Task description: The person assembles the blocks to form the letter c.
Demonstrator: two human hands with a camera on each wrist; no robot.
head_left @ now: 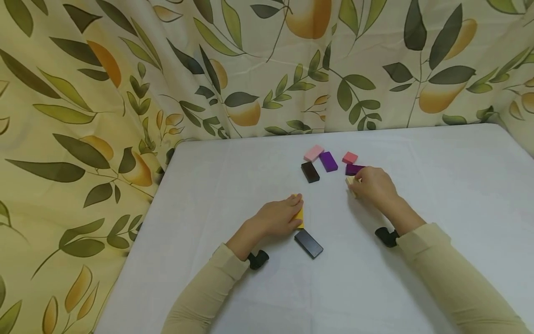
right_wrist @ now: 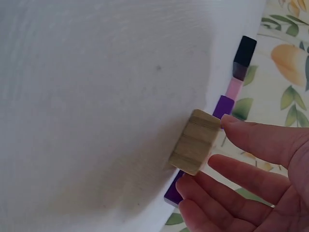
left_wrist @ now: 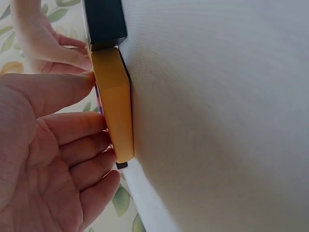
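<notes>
Fingers (right_wrist: pixel 190 186) of my right hand (head_left: pixel 375 188), the nearer one, pinch the wooden block (right_wrist: pixel 195 142), its long axis running from thumb toward fingers, just short of the dark purple block (head_left: pixel 353 170); my left hand (head_left: pixel 277 216) rests, unclenched, on the yellow block (left_wrist: pixel 118 116).

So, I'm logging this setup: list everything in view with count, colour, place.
table: 1, white, foreground
patterned cloth: 1 or more, cream, around table
yellow block: 1, yellow, under left hand
grey block: 1, dark, nearer than yellow block
brown block: 1, dark, beyond yellow block
pink block: 1, pale, beyond brown block
purple block: 1, vivid, by pink block
coral block: 1, coral, right of purple block
plum block: 1, dark purple, near coral block
wooden block: 1, pale, in right hand
wrist cameras: 2, black, by sleeves
sleeves: 2, beige, lower edge
left hand: 1, bare, touching yellow block
right hand: 1, bare, holding wooden block
</notes>
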